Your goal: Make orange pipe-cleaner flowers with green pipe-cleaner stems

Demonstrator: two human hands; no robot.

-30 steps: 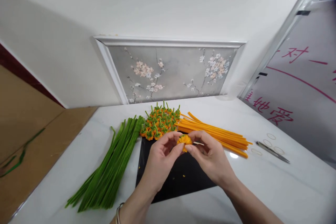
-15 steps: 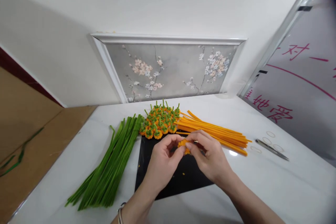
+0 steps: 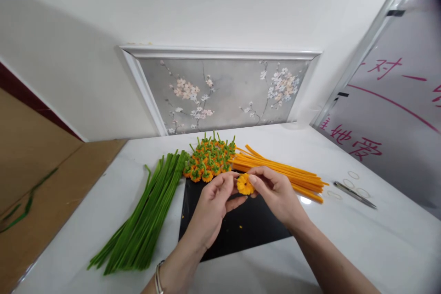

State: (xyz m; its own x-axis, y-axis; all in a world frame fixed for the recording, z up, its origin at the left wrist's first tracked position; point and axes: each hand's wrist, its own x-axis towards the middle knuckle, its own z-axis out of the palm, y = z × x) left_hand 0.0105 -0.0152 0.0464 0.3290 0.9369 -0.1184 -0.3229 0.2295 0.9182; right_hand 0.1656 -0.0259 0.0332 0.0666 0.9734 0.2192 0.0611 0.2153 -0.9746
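Note:
A small orange pumpkin of fuzzy pipe cleaner, with a dark hole in its middle, is held up over the black mat. My right hand pinches its right side between thumb and fingers. At its left edge, my left hand curls round it with the fingertips; part of that contact is hidden. Just beyond my hands stands a cluster of similar orange pumpkins with green stems. Loose orange pipe cleaners lie behind my right hand.
A thick bundle of green pipe cleaners lies on the white table left of the mat. To the right are a pair of tweezers and several pale rubber bands. Cardboard borders the left side; a wall with a framed floral panel stands behind.
The orange pumpkin has been turned so its holed face now shows. My left thumb has drawn back from its front, and the left fingers have opened out somewhat beneath it.

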